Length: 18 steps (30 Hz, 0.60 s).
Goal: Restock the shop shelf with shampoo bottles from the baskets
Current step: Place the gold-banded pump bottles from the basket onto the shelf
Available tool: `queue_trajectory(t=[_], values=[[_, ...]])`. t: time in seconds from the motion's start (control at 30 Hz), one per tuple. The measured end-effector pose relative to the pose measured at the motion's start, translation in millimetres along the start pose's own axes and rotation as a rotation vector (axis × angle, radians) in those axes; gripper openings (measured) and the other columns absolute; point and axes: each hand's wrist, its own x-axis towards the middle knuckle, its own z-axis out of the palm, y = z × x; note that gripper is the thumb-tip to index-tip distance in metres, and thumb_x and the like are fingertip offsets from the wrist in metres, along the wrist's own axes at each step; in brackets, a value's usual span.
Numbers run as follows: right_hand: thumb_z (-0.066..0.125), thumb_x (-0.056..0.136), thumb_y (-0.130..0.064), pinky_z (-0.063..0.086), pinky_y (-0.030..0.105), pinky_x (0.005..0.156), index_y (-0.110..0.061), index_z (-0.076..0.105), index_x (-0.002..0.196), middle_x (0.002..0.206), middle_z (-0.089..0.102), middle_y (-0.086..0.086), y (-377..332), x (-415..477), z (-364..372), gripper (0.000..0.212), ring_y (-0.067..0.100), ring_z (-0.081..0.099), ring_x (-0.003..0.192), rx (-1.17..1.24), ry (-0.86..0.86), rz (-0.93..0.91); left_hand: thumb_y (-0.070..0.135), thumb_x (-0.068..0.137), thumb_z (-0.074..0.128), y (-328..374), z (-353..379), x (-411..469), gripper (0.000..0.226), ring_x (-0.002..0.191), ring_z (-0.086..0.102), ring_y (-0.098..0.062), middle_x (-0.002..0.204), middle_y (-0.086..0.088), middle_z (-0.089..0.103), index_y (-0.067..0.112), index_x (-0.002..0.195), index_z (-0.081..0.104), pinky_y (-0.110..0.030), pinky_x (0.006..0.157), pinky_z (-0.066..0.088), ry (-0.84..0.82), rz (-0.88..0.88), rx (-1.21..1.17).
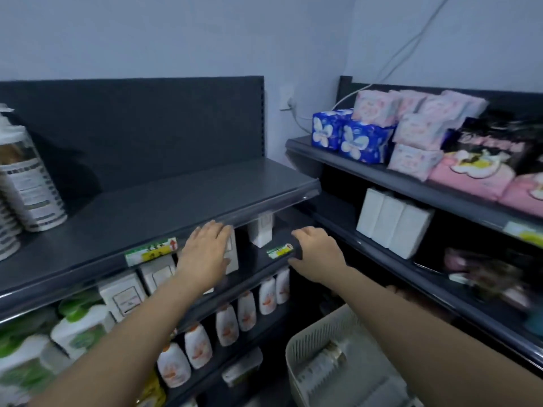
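Note:
The dark top shelf (pixel 164 198) holds tall white shampoo bottles (pixel 32 186) with grey labels at its far left; the rest of it is bare. My left hand (pixel 205 248) lies flat with fingers together against a white box (pixel 233 257) on the second shelf (pixel 255 268). My right hand (pixel 316 251) is cupped around that shelf's right end, thumb below and fingers above, holding no bottle. A beige slatted basket (pixel 305 348) stands low at the right, under my right forearm. Its contents are blurred.
White bottles with orange labels (pixel 226 324) line the third shelf, and green-capped bottles (pixel 79 327) stand at lower left. The right-hand rack carries blue packs (pixel 352 139), pink packs (pixel 417 127) and white boxes (pixel 393 221). A white cable (pixel 405 51) runs down the wall.

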Motion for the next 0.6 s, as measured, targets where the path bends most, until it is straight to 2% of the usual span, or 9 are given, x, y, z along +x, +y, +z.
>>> queue_trajectory(t=[0.23, 0.37, 0.47, 0.6], values=[[0.061, 0.09, -0.041, 0.04, 0.04, 0.104, -0.018, 0.039, 0.145, 0.145, 0.042, 0.006, 80.0, -52.0, 22.3, 0.064, 0.027, 0.038, 0.132, -0.023, -0.146, 0.131, 0.023, 0.083, 0.065, 94.5, 49.3, 0.4, 0.064, 0.133, 0.037, -0.028, 0.139, -0.008, 0.046, 0.009, 0.14, 0.041, -0.037, 0.111, 0.03, -0.086, 0.151, -0.068], [0.061, 0.088, -0.041, 0.041, 0.039, 0.1, -0.018, 0.043, 0.14, 0.139, 0.046, 0.008, 116.0, -72.1, 42.7, 0.06, 0.028, 0.04, 0.128, -0.006, -0.236, 0.216, 0.021, 0.077, 0.07, 136.7, 82.8, 4.9, 0.059, 0.125, 0.045, -0.03, 0.132, -0.009, 0.05, 0.011, 0.132, 0.05, -0.038, 0.106, 0.035, -0.157, 0.226, -0.13], [0.061, 0.086, -0.039, 0.044, 0.037, 0.096, -0.018, 0.049, 0.134, 0.132, 0.052, 0.007, 139.6, -84.5, 62.2, 0.054, 0.027, 0.046, 0.124, 0.028, -0.29, 0.295, 0.026, 0.085, 0.063, 163.0, 109.8, 11.6, 0.056, 0.129, 0.039, -0.025, 0.139, -0.006, 0.043, 0.014, 0.136, 0.044, -0.034, 0.107, 0.032, -0.264, 0.27, -0.123], [0.061, 0.088, -0.038, 0.044, 0.036, 0.097, -0.015, 0.051, 0.134, 0.13, 0.053, 0.007, 173.8, -98.4, 91.4, 0.052, 0.027, 0.049, 0.121, 0.099, -0.359, 0.397, 0.027, 0.09, 0.06, 189.4, 154.5, 27.3, 0.066, 0.137, 0.031, -0.026, 0.147, -0.007, 0.035, 0.012, 0.147, 0.03, -0.034, 0.111, 0.029, -0.37, 0.35, -0.107]])
